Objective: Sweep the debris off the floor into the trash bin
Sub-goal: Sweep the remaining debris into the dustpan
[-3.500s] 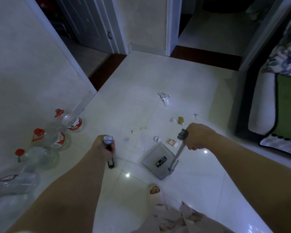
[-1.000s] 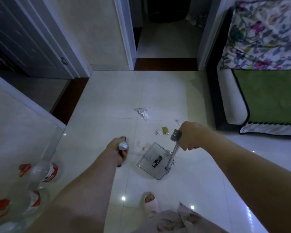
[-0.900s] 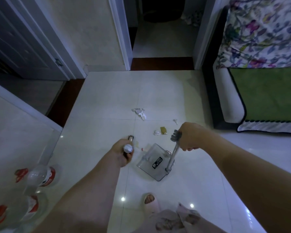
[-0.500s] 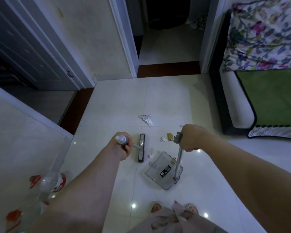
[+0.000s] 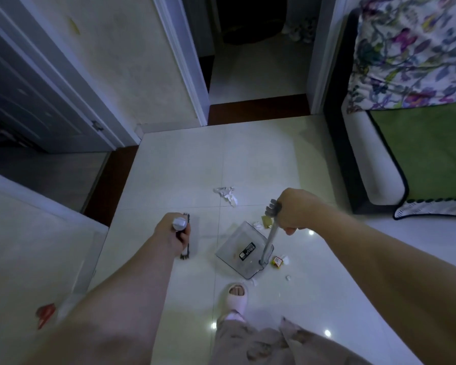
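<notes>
Two bare hands work over a pale tiled floor (image 5: 248, 159), each closed on a long handle. Far out from the left grip, at the lower left edge, a red bottle cap (image 5: 44, 313) shows, blurred. The left hand (image 5: 173, 234) is wrapped tight round the white-capped end of the broom (image 5: 185, 242), whose dark brush head lies on the tiles directly under and just beyond the fist. Between the two grips sits the clear dustpan (image 5: 244, 250), tilted, with a black label on its floor; nothing can be made out inside it. Ahead of both grips, toward the doorway, lies a crumpled white tissue (image 5: 225, 193). The right hand (image 5: 294, 212) is clenched round the top of the grey dustpan handle (image 5: 270, 237), which slants down from the fist to the pan's back wall. Just below that grip, beside the pan's far lip, are a small gold wrapper (image 5: 266, 221) and a white scrap. Lower, just beside the pan's back corner, lie an orange wrapper (image 5: 277, 261) and more white bits. Near the person, a foot in a pale slipper (image 5: 237, 295) stands close to the pan. Well off to the right of the right grip is a sofa (image 5: 427, 154) with a green cover.
</notes>
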The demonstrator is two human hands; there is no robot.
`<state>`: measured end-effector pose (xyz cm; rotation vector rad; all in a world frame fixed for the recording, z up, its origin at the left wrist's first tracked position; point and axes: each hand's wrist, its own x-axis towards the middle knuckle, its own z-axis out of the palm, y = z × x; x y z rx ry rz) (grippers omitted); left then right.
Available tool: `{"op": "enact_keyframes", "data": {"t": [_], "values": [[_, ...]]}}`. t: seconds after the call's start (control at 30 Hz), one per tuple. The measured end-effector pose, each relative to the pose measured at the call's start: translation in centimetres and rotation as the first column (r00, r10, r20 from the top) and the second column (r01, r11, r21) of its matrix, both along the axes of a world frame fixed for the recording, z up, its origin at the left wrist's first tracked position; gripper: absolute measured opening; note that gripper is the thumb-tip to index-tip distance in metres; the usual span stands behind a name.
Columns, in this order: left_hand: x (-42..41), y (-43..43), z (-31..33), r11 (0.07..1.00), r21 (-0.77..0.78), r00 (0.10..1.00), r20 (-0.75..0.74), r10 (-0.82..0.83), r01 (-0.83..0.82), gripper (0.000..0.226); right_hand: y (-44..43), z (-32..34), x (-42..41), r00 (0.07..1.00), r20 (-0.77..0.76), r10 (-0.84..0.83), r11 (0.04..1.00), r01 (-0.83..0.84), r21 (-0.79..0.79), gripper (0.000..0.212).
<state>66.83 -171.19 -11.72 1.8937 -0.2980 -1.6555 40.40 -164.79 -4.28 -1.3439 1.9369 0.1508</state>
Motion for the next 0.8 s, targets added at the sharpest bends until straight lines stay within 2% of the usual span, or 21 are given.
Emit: {"op": "enact_keyframes", "data": {"t": [0.13, 0.2, 0.37, 0.47, 0.53, 0.63, 0.8], "values": [[0.0, -5.1, -1.6, 1.000, -0.005, 1.000, -0.017, -0.020, 0.020, 0.029, -3.7, -0.5, 0.9, 0.996, 0.017, -0.085, 0.996, 0.085, 0.010, 0.013], [0.0, -7.6, -2.4, 0.999, -0.002, 0.999, -0.030, -0.032, 0.032, 0.038, -5.2, -0.6, 1.4, 0.993, 0.019, -0.118, 0.993, 0.118, 0.032, 0.015], [-0.4, -14.8, -3.6, 0.965, 0.014, 0.965, 0.008, -0.263, 0.263, 0.027, -8.6, -0.3, 2.9, 0.978, 0.023, -0.207, 0.977, 0.205, 0.052, 0.018], [-0.8, -18.0, -4.0, 0.934, 0.045, 0.934, -0.065, -0.352, 0.355, 0.033, -9.4, -0.3, 3.5, 0.970, 0.005, -0.245, 0.968, 0.244, 0.055, 0.018], [-1.3, -19.2, -4.2, 0.888, 0.055, 0.888, -0.089, -0.451, 0.456, 0.032, -9.5, -0.3, 3.5, 0.963, -0.006, -0.268, 0.962, 0.268, 0.059, 0.018], [-2.4, -19.8, -4.4, 0.771, 0.095, 0.774, 0.006, -0.633, 0.629, 0.023, -9.2, -0.3, 3.3, 0.956, -0.022, -0.294, 0.954, 0.294, 0.062, 0.016], [-3.8, -18.4, -5.1, 0.606, 0.173, 0.615, 0.005, -0.789, 0.776, 0.022, -7.8, -0.3, 3.4, 0.949, -0.030, -0.315, 0.946, 0.316, 0.064, 0.015]]}}
